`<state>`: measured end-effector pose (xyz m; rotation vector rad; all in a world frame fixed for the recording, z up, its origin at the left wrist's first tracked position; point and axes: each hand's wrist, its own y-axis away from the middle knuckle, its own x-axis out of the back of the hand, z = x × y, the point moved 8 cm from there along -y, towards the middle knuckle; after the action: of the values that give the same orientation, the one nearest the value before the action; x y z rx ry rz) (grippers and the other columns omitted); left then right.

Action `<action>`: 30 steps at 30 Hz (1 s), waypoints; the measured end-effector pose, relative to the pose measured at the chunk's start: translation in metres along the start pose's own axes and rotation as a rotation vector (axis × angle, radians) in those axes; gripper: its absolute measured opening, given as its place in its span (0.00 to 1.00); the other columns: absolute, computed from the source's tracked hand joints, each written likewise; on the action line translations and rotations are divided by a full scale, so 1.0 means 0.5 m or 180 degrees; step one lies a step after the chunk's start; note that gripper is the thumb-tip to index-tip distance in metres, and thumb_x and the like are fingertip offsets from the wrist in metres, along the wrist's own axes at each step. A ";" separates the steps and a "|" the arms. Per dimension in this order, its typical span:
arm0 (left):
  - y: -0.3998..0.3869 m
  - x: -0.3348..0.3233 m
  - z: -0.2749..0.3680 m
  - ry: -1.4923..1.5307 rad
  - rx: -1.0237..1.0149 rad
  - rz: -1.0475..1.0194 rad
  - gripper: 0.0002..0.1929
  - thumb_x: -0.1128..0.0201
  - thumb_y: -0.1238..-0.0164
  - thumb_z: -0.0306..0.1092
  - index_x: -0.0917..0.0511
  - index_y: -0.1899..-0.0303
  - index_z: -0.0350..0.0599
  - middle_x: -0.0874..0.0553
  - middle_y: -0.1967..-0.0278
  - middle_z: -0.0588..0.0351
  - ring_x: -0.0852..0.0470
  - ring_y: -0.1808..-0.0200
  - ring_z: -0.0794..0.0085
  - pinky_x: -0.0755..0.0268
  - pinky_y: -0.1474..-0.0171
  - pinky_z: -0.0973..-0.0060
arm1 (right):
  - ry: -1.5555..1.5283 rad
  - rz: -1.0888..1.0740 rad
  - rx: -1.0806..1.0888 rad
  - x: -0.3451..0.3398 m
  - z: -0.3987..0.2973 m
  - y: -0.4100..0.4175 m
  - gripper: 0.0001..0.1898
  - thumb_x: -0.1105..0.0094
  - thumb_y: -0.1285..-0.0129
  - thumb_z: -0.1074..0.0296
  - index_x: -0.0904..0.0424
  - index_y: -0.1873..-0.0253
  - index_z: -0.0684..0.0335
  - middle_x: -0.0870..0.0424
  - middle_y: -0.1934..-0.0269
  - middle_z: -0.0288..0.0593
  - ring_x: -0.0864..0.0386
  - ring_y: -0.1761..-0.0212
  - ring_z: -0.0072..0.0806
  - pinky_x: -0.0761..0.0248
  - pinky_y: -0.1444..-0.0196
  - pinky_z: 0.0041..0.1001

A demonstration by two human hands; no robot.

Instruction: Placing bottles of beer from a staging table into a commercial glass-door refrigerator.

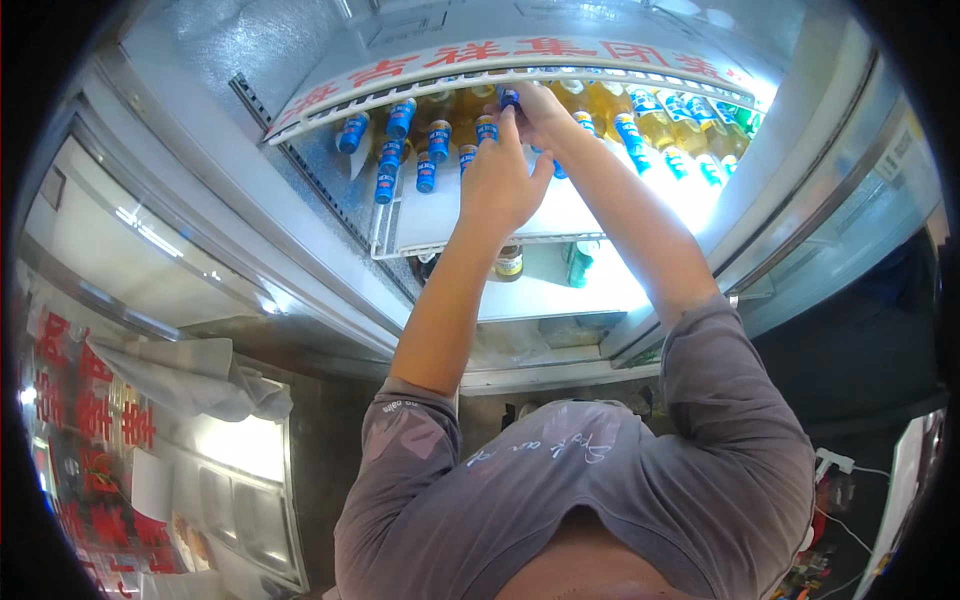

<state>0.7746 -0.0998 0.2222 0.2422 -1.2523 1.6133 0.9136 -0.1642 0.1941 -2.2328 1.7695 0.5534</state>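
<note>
Inside an open upright display refrigerator, both of my hands reach in under the upper shelf [517,45]. My right hand [541,112] is closed around a dark blue bottle neck [509,97]; the rest of that bottle is hidden. The index finger of my left hand [501,180] touches this neck from below, with the thumb held apart. Around the hands, several beer bottles [439,141] with blue foil necks lie with those necks facing me. More bottles of yellow liquid [679,124] fill the right side, above the white middle shelf [431,217].
A jar [508,264] and a green can [579,262] stand on the lower shelf [525,304]. The refrigerator's door frame [795,247] borders the right. A grey cloth [187,375] hangs at lower left near a pane with red writing [97,420]. White cables [844,517] run at lower right.
</note>
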 end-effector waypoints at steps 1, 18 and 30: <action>0.003 0.008 0.006 0.0079 -0.0073 0.0136 0.36 0.35 0.32 0.43 0.40 0.28 0.37 0.17 0.45 0.40 0.15 0.50 0.50 0.22 0.48 0.57 | -0.0161 -0.0206 -0.0006 0.009 0.001 0.012 0.15 0.43 0.29 0.62 0.27 0.49 0.69 0.19 0.62 0.52 0.18 0.68 0.34 0.22 0.70 0.32; 0.485 -0.008 0.144 0.0699 0.0126 -0.0435 0.06 0.42 0.26 0.32 0.20 0.57 0.41 0.20 0.73 0.41 0.20 0.70 0.44 0.28 0.66 0.60 | 0.3813 -0.3063 0.0263 0.225 0.105 0.710 0.20 0.41 0.28 0.61 0.24 0.36 0.64 0.14 0.56 0.40 0.18 0.61 0.27 0.24 0.55 0.30; 0.836 -0.006 0.312 0.0970 0.0971 -0.1038 0.20 0.34 0.35 0.25 0.26 0.41 0.41 0.20 0.62 0.54 0.23 0.72 0.72 0.30 0.67 0.73 | 0.2113 -0.3475 -0.0056 0.233 0.300 0.935 0.19 0.41 0.25 0.61 0.25 0.37 0.65 0.15 0.58 0.43 0.16 0.63 0.25 0.24 0.57 0.29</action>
<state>0.3789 -0.1949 0.0389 0.3561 -0.6930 1.4836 0.4614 -0.3162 0.0305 -3.0854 0.4159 -0.4419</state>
